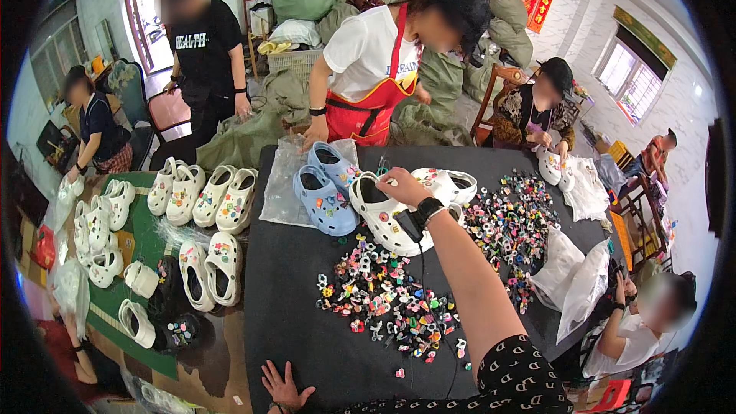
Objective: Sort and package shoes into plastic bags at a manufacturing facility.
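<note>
My right hand (404,187) reaches far over the black table, its fingers closed at the opening of a white clog (387,222) dotted with small charms. A black device on a cable hangs at that wrist and covers part of the clog. Another white clog (460,184) lies just behind, partly hidden by my hand. To the left, a pair of light blue clogs (326,205) with charms rests on a clear plastic bag (280,203). My left hand (284,387) lies open at the table's near left edge, fingers spread, holding nothing.
Loose colourful shoe charms (391,299) lie in heaps nearby, with another heap (510,218) farther right. Several white clogs (203,195) stand on the left table. Clear bags (571,268) lie at the right edge. A person in a red apron (368,100) leans over the far side; others work around.
</note>
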The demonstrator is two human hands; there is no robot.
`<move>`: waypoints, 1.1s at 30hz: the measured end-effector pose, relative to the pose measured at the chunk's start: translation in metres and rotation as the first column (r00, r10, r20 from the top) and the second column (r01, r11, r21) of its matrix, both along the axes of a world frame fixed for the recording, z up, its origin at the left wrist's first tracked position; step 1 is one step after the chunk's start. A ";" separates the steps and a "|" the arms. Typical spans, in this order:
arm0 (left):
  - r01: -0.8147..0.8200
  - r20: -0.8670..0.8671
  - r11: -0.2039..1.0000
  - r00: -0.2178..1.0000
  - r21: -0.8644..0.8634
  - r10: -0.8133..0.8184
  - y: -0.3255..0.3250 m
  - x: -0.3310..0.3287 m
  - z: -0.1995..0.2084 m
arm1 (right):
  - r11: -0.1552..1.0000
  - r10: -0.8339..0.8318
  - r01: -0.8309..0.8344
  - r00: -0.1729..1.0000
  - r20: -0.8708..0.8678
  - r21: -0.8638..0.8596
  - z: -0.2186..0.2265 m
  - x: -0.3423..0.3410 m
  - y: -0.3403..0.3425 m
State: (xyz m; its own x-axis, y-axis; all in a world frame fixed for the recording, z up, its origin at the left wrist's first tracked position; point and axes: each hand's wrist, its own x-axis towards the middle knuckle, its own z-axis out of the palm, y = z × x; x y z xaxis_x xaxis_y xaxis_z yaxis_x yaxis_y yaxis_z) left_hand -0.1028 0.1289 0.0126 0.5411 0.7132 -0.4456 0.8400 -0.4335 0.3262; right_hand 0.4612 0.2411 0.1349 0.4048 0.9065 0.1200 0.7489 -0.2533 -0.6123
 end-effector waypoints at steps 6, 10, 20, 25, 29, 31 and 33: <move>0.054 0.017 0.995 0.998 0.089 -0.055 -0.002 -0.001 -0.013 | 0.985 -0.120 0.097 0.979 -0.162 -0.144 -0.027 0.008 0.021; 0.064 0.008 0.991 0.998 0.116 -0.065 -0.006 -0.008 -0.019 | 0.964 -0.036 0.090 0.976 -0.213 0.250 -0.024 -0.001 0.022; 0.053 -0.143 0.997 0.989 0.054 -0.045 -0.003 0.004 0.004 | 0.972 -0.083 0.084 0.996 -0.015 0.218 0.000 0.010 -0.048; 0.051 0.151 0.979 0.985 0.199 -0.082 -0.002 -0.012 -0.047 | 0.848 -0.256 0.318 0.946 -0.197 0.424 -0.054 -0.003 -0.153; -0.022 0.024 0.999 0.999 0.025 0.022 -0.001 -0.010 -0.050 | 0.865 -0.420 0.395 0.908 0.014 0.309 -0.075 -0.055 -0.225; -0.009 0.007 1.000 1.000 -0.001 0.009 -0.001 -0.010 -0.048 | 0.930 -0.315 0.284 0.943 0.107 0.233 -0.112 -0.060 -0.267; 0.028 -0.058 0.998 0.998 -0.062 -0.031 -0.005 -0.013 -0.047 | 0.950 -0.310 0.291 0.917 0.252 0.111 -0.140 -0.072 -0.292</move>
State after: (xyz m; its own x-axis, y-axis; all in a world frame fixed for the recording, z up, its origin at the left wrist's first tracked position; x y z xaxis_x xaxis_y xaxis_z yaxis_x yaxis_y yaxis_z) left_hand -0.1157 0.1235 -0.0346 0.5332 0.6678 -0.5195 0.8456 -0.4392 0.3033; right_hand 0.3890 -0.0505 -0.0053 0.6024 0.7323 0.3177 0.7801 -0.4559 -0.4285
